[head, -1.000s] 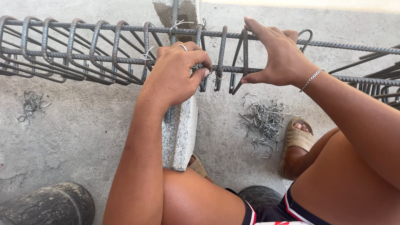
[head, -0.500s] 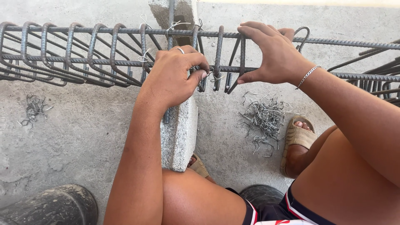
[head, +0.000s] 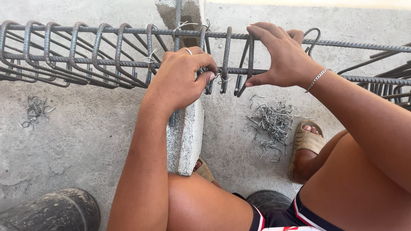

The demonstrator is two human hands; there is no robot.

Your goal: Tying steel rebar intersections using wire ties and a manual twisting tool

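The left hand (head: 182, 79) is closed on a wire tie (head: 218, 79) at the rebar cage (head: 85, 55). The right hand (head: 280, 53) pinches one stirrup (head: 249, 60). Two wire piles (head: 269, 122) lie on the floor (head: 85, 141), and one block (head: 186, 137) stands below.

The rebar cage (head: 85, 55) runs out of view past both side edges, so its full length cannot be told. Just above the cage, the upper concrete block (head: 190, 10) is cut by the top edge. Where the left hand (head: 182, 79) curls over the cage's near bar, its fingertips and whatever they pinch are hidden. Below the cage, the dark bucket (head: 51, 211) is cropped at the bottom-left corner.
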